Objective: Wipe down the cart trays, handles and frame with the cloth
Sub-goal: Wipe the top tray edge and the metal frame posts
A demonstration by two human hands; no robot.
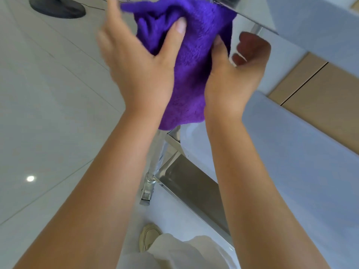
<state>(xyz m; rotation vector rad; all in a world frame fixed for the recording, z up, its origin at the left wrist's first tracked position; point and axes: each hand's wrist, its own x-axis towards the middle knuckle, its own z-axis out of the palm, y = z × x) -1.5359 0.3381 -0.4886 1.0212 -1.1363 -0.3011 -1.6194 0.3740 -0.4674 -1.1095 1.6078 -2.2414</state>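
A fluffy purple cloth [194, 61] hangs in the air between both hands, above the cart. My left hand [139, 63] holds its left side, thumb pressed onto the front and fingers behind it. My right hand [235, 74] pinches its right edge with the thumb, its fingers curled. The steel cart shows below and to the right: a shiny upright post [155, 158], a lower tray rim [194, 191], a caster [146, 197], and pale tray surfaces [303, 148] on the right. The cloth's upper part hides some of the top tray edge [250, 18].
Pale tiled floor [48, 105] spreads to the left. A black round stand base [58, 7] with a cable sits at the top left. Wooden panelling [318, 98] lies behind the cart on the right. My shoe [148, 235] and light trousers [184, 253] are below.
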